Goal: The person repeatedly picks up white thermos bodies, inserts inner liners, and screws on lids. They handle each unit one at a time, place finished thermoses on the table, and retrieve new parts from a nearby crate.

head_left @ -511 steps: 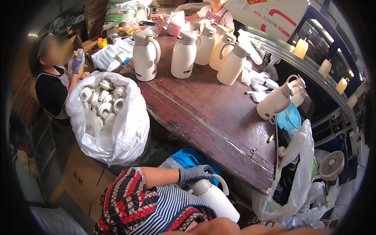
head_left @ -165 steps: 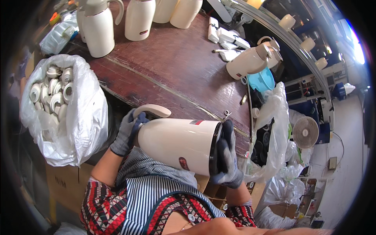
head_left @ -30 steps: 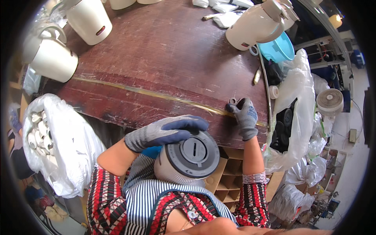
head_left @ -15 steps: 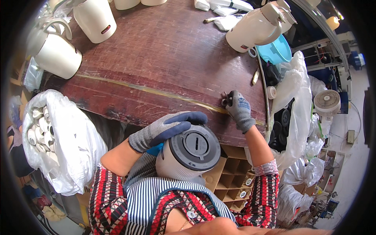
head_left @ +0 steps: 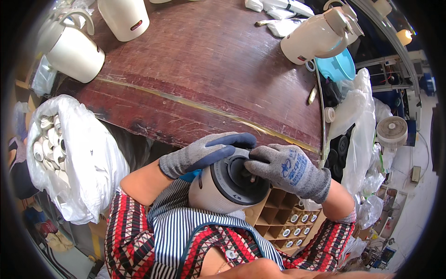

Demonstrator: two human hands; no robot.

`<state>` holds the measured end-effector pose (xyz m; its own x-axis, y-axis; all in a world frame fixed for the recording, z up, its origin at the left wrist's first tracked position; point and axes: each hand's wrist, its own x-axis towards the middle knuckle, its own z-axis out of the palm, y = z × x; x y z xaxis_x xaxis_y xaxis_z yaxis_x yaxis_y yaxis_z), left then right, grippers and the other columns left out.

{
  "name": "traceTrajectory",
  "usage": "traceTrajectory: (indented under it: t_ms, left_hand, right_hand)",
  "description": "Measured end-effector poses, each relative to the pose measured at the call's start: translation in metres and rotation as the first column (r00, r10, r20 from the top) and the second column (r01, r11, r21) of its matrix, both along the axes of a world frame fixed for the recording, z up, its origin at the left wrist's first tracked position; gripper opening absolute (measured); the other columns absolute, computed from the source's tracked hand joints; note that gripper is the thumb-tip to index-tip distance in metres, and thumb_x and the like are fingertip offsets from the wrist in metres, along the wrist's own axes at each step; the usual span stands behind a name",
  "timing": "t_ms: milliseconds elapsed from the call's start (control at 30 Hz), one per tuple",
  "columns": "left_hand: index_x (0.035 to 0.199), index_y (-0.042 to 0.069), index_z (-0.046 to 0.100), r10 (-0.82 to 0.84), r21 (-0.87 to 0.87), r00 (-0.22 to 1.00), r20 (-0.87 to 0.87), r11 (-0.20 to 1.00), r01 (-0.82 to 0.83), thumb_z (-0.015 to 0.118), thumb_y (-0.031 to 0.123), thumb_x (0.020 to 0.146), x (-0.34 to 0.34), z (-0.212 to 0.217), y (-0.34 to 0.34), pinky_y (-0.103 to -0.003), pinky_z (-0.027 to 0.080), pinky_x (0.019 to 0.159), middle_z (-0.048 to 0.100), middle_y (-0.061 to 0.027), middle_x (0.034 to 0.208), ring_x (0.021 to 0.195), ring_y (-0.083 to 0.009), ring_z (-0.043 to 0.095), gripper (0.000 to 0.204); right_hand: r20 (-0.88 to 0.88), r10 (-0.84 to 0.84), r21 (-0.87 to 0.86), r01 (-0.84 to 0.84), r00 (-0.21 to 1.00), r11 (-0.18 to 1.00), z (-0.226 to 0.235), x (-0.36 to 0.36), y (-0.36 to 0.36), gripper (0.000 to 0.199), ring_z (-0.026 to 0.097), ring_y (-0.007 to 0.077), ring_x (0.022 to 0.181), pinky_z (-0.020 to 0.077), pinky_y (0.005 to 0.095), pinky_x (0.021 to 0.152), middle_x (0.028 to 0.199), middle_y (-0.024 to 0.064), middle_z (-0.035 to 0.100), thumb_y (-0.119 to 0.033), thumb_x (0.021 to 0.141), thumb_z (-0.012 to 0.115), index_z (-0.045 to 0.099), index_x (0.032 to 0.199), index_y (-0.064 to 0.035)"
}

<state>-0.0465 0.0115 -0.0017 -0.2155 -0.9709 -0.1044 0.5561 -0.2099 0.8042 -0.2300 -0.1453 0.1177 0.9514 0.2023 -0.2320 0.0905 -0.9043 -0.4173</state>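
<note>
The flask (head_left: 218, 190) lies in the person's lap against the striped apron, its dark grey round base (head_left: 237, 179) turned up toward the camera, just below the near edge of the worktop (head_left: 204, 69). The left hand (head_left: 204, 151), in a grey glove with dark blue fingertips, lies across the upper rim of the base, fingers stretched out and close together, pressing on the rim rather than gripping round it. The right hand (head_left: 285, 167), in a grey glove with a blue mark on its back, rests on the right side of the base with its fingers curled inward, the tips touching the recessed centre; whether they pinch something small there cannot be told.

Below the flask, a cardboard box (head_left: 278, 221) with a divider grid holds small round white parts in some cells. To the left hangs a clear plastic bag (head_left: 74, 158) full of white caps. On the worktop, well beyond the hands, stand cream flasks: two (head_left: 74, 49) at the far left, one with a small red label, and one tipped (head_left: 318, 37) at the far right, next to a blue bowl (head_left: 341, 69). White packets (head_left: 278, 9) lie at the far edge. Clear bags (head_left: 357, 121) hang at the right, and a white fan (head_left: 391, 132) stands beyond them.
</note>
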Motion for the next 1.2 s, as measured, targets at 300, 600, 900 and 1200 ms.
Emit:
traceTrajectory:
  t_ms: [300, 600, 900, 1200]
  left_hand:
    - [0.161, 0.002, 0.033, -0.040, -0.042, 0.996, 0.080, 0.998, 0.043, 0.057, 0.034, 0.105, -0.008, -0.012, -0.006, -0.042, 0.035, 0.123, 0.047, -0.0195, 0.157, 0.145, -0.0297, 0.045, 0.068]
    - [0.161, 0.003, 0.034, -0.031, -0.167, 0.992, 0.121, 0.985, 0.051, 0.054, 0.024, 0.107, -0.011, -0.020, -0.010, -0.039, 0.034, 0.122, 0.045, -0.0176, 0.158, 0.147, -0.0269, 0.042, 0.061]
    - [0.158, -0.002, 0.036, 0.008, -0.135, 0.999, -0.042, 0.991, -0.014, 0.058, 0.029, 0.104, -0.021, -0.022, -0.007, -0.038, 0.040, 0.117, 0.055, -0.0192, 0.147, 0.136, -0.0265, 0.053, 0.066]
    - [0.157, 0.001, 0.040, 0.031, -0.228, 0.986, 0.162, 0.974, 0.007, 0.058, 0.038, 0.104, -0.021, -0.022, -0.006, -0.041, 0.039, 0.119, 0.053, -0.0199, 0.151, 0.141, -0.0292, 0.050, 0.067]
  right_hand:
    - [0.027, 0.525, -0.170, -0.514, 0.851, 0.841, -0.005, 0.016, -0.020, 0.031, 0.064, 0.0302, 0.106, 0.0596, 0.0398, 0.082, 0.118, 0.0122, 0.056, -0.019, 0.088, 0.060, 0.062, 0.118, -0.0134]
    - [0.265, 0.605, -0.280, -0.540, 0.751, 0.794, -0.010, 0.021, -0.031, 0.034, 0.068, 0.0283, 0.103, 0.0585, 0.0403, 0.087, 0.123, 0.0138, 0.064, -0.024, 0.081, 0.065, 0.066, 0.112, -0.0111]
    - [-0.677, -0.452, 0.127, 0.697, 0.581, 0.706, 0.024, 0.010, 0.010, 0.032, 0.069, 0.0412, 0.091, 0.0527, 0.0474, 0.080, 0.091, 0.0259, 0.069, -0.027, 0.095, 0.060, 0.068, 0.106, 0.0021]
    - [-0.381, -0.044, 0.164, 0.114, 0.923, 0.980, 0.009, 0.013, 0.003, 0.029, 0.071, 0.0393, 0.093, 0.0569, 0.0457, 0.082, 0.100, 0.0206, 0.072, -0.017, 0.090, 0.064, 0.068, 0.117, -0.0068]
